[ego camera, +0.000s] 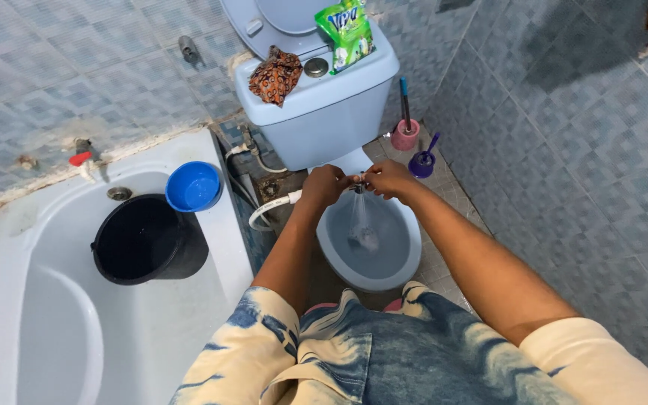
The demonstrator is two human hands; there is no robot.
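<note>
Water sprays from a handheld sprayer head (358, 185) held over the pale blue toilet bowl (406, 259) — both hands meet on it. Left hand (324, 186) fingers curl around its white hose (271, 208) end; right hand (388, 178) fingertips pinch the nozzle.

The toilet bowl (373, 255) sits before the cistern (324, 105), which carries a pouch (346, 34) and a cloth (275, 75). Left of the bowl lies the bathtub (39, 300), holding a bucket (148, 240) and a small basin (194, 186). Right of the cistern stand two brush holders (414, 150).
</note>
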